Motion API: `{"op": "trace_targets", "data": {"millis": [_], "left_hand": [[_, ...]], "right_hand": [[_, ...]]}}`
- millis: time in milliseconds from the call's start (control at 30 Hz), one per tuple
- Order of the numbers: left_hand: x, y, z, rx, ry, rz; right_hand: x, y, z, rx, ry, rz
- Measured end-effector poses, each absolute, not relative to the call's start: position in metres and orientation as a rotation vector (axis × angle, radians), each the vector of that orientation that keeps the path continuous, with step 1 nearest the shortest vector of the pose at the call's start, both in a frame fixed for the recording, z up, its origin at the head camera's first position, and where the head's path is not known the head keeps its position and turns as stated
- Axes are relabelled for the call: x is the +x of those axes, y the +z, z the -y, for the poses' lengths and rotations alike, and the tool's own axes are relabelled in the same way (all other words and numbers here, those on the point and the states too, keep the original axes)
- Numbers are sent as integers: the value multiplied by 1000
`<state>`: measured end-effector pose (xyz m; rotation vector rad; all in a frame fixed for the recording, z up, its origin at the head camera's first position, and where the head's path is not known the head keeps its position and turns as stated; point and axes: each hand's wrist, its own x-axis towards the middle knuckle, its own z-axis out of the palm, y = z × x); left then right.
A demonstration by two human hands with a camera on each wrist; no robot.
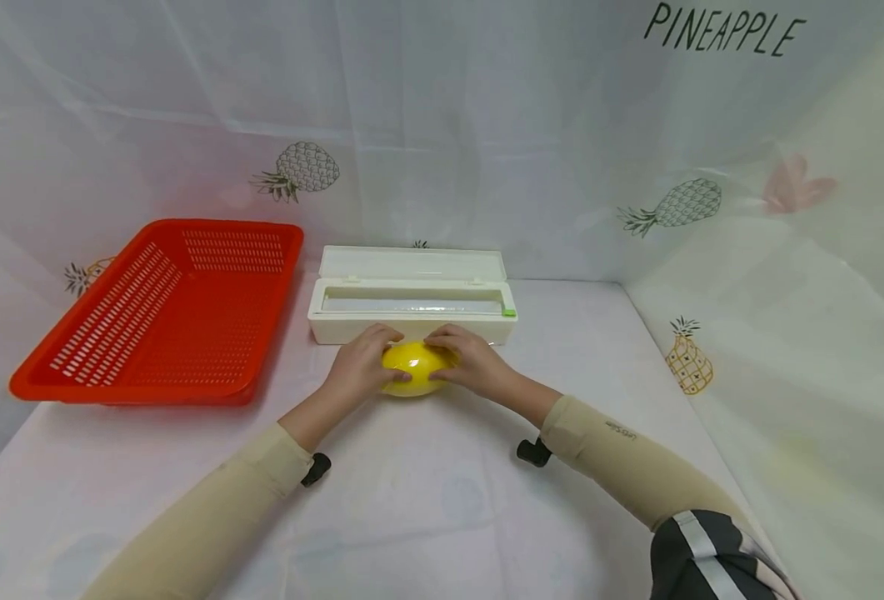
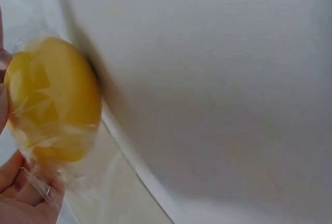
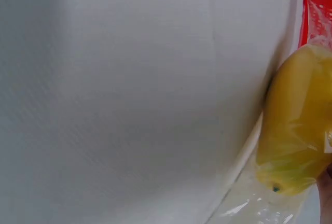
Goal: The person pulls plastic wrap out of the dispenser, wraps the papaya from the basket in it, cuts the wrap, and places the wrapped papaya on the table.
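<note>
The yellow fruit (image 1: 417,368), wrapped in clear film (image 2: 68,135), is on or just above the table (image 1: 404,508), close before the white box (image 1: 412,328). The left hand (image 1: 362,362) and right hand (image 1: 477,363) hold its two ends between fingers and thumbs. The box's lid (image 1: 412,264) is raised; a red basket (image 1: 164,393) sits left.

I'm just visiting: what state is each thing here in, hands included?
Yellow fruit: wrapped in clear film.
Clear film: wrinkled, loose past the fruit's ends.
White box: open, its lid tipped back.
Red basket: upright, open-topped.
Left hand: gripping the fruit's left end.
Right hand: gripping its right end.
</note>
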<state>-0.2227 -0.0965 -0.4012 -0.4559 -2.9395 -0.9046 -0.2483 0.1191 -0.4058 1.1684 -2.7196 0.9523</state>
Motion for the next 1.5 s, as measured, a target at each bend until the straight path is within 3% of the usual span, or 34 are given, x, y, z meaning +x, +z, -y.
{"op": "trace_targets", "data": {"millis": [800,1133,1500], "left_hand": [[-225,-409,102,-552,-783,2891],[-234,-398,99,-730,-630,3028],[-228,-401,99,-648,-608,2967]], "right_hand": [[-250,-407,-110,975,951,2812],[-261,-397,-108,1112,827,2949],[-260,-398,-108,1224,754,2957]]}}
